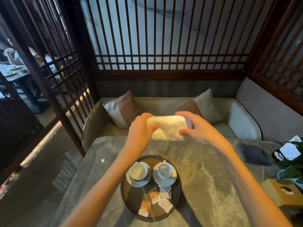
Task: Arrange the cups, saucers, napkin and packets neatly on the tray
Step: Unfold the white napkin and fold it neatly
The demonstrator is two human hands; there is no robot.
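The left hand [141, 128] and right hand [200, 130] each grip one end of the folded white napkin [167, 126] at mid-frame. Its long axis runs left to right over the far edge of the grey marble table [205, 169], and whether it touches the stone cannot be told. At lower centre the round dark tray [131, 199] carries two cups [139, 170] on saucers [172, 180] side by side and four packets [154, 195] lying askew, with bare stone between tray and napkin. A dark folder [253, 154] and a plant [293, 161] crowd the right edge, while a sofa [242, 122] and lattice screens [164, 46] fill the upper frame.
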